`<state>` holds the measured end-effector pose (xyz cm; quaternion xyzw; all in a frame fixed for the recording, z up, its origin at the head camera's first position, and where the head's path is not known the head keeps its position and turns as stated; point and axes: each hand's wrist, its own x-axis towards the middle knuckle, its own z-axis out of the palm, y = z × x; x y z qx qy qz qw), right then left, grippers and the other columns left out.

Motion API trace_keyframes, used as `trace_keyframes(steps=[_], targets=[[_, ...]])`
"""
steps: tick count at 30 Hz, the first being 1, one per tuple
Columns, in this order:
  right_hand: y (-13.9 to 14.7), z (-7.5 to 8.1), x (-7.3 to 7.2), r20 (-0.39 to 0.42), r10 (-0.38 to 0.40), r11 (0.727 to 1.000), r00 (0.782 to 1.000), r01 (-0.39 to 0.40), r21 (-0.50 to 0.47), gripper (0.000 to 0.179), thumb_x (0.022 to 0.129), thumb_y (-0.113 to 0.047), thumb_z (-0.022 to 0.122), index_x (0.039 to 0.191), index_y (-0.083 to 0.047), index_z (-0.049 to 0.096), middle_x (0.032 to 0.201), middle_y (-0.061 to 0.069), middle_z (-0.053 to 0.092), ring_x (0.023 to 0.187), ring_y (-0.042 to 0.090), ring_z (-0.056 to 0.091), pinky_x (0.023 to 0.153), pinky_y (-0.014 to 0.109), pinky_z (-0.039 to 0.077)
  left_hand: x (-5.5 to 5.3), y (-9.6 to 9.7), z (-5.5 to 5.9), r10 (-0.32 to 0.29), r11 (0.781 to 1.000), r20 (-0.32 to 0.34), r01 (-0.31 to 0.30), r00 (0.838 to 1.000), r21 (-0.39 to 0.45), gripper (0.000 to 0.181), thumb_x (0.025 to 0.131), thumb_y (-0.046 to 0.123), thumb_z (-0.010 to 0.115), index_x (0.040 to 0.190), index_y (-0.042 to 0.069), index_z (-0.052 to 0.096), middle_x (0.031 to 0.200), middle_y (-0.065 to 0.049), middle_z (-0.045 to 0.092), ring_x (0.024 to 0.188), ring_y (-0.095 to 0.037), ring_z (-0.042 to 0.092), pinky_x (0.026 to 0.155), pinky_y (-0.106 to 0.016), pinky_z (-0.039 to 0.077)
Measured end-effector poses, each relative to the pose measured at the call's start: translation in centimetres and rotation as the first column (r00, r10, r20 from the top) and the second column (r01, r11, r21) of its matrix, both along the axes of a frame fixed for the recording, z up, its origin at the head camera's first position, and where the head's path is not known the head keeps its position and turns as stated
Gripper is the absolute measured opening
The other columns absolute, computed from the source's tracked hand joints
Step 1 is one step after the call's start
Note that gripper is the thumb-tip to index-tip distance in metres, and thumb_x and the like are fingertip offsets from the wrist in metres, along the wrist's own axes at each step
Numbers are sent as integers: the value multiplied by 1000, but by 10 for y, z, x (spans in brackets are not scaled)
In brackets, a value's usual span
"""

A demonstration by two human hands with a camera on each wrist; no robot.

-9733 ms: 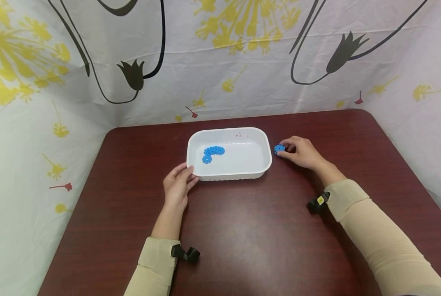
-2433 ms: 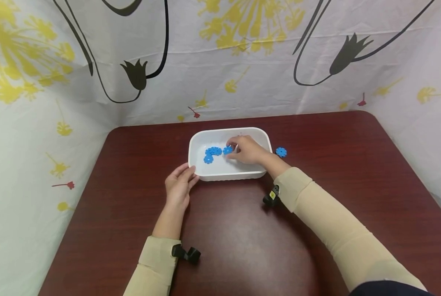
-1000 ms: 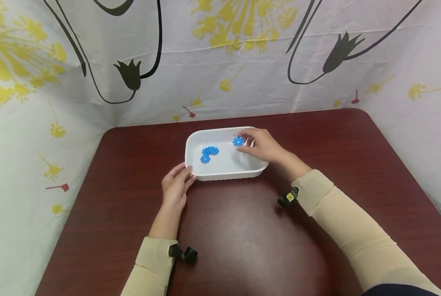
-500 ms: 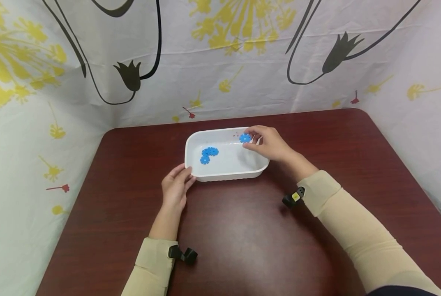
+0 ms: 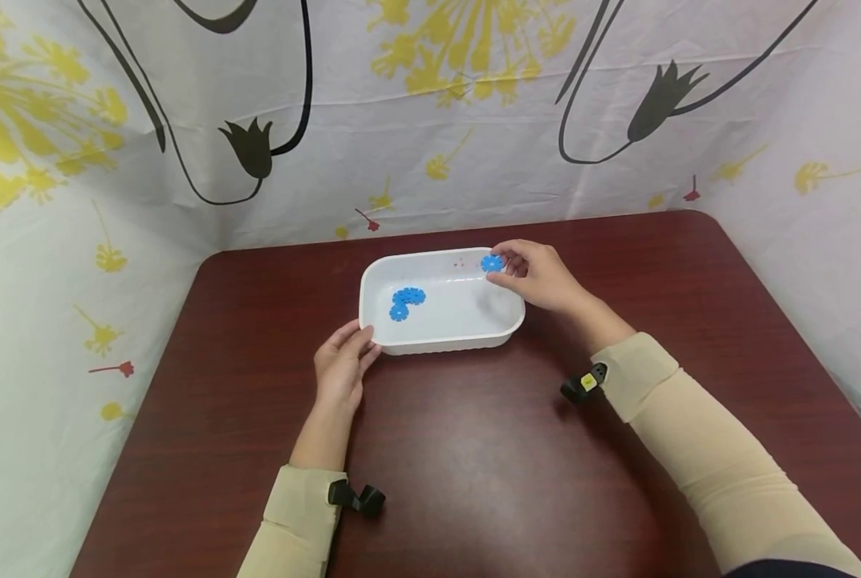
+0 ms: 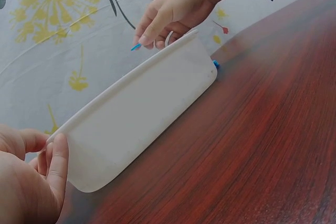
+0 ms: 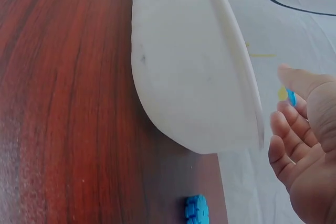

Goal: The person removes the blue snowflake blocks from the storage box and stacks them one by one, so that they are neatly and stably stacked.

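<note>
A white plastic tray [image 5: 459,317] stands on the table. My left hand [image 5: 341,368] grips its near left corner, thumb on the rim and fingers against the outer wall. Inside, towards the left, several blue notched discs [image 5: 410,296] lie in an overlapping cluster. Over the tray's far right corner, my right hand [image 5: 542,277] pinches one blue notched disc [image 5: 492,263] between thumb and fingers. In the left wrist view that disc [image 6: 136,47] appears edge-on above the rim. More blue discs [image 7: 197,209] sit stacked on the table beyond the tray's right end; in the head view my right hand hides them.
The dark red wooden table [image 5: 430,449] ends at a rounded far edge. White cloth [image 5: 416,193] with flower prints hangs behind it and at both sides. Black camera mounts [image 5: 358,498] are strapped at both wrists.
From the stack right of the tray, my right hand went to mid-tray, then moved right and away to the far right corner, pinching a disc. My left hand stays on the tray corner.
</note>
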<state>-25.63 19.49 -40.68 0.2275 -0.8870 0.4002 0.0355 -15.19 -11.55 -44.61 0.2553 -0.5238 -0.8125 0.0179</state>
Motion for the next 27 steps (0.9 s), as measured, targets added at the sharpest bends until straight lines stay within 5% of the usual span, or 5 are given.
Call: trace_keyframes(steps=[27], targets=[[32,-8,1,60,-106,994,993,107,-16,36,91,-20,78,120,-2,66,93,10,64,83,21,57,62,19,47,1,0,0,-5,1000,-5,5,1000,0,39,93,3,71,130,-2,62,102,-10,61,80,-13,63,85,-29,62]])
